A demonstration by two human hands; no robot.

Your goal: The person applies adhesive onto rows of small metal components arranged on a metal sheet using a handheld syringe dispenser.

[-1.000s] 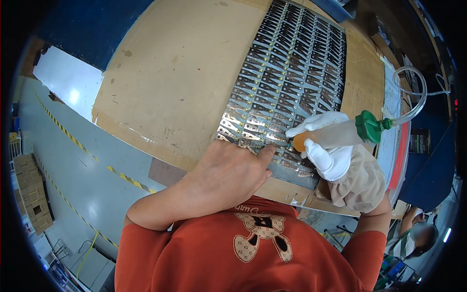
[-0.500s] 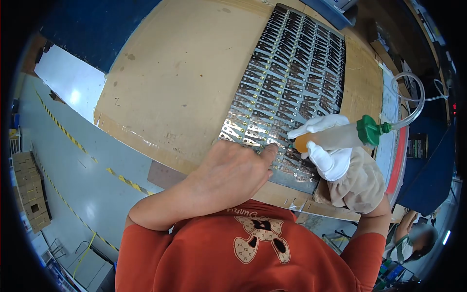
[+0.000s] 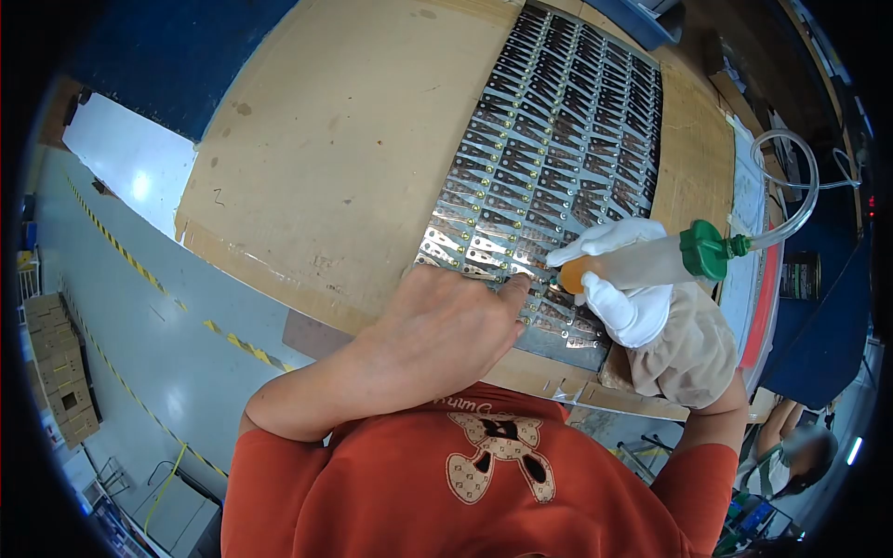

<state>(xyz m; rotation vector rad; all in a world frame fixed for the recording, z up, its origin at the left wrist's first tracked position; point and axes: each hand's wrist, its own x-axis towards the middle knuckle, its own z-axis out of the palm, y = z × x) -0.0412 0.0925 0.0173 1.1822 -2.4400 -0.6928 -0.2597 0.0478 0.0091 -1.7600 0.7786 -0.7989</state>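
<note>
A dark sheet (image 3: 561, 160) carries rows of small pointed metal pieces with round brass-coloured spots. My bare left hand (image 3: 456, 316) rests on its near edge, index fingertip on a metal piece, the other fingers curled under; whether it grips anything is hidden. My right hand (image 3: 623, 288), in a white glove, is closed round a syringe (image 3: 642, 264) with a translucent barrel, orange lower part and green cap. The syringe lies tilted, its tip at the metal pieces just right of my left fingertip. A clear tube (image 3: 807, 177) runs from the cap.
Brown cardboard (image 3: 326, 158) covers the table left of the sheet. A blue bin (image 3: 646, 20) stands at the far edge. Papers and a red strip (image 3: 765, 302) lie at the right. Another person (image 3: 791, 456) sits at the lower right, well apart.
The view has shifted slightly. Both hands stay in nearly the same place, and the syringe remains in my right hand with its tip by my left fingertip.
</note>
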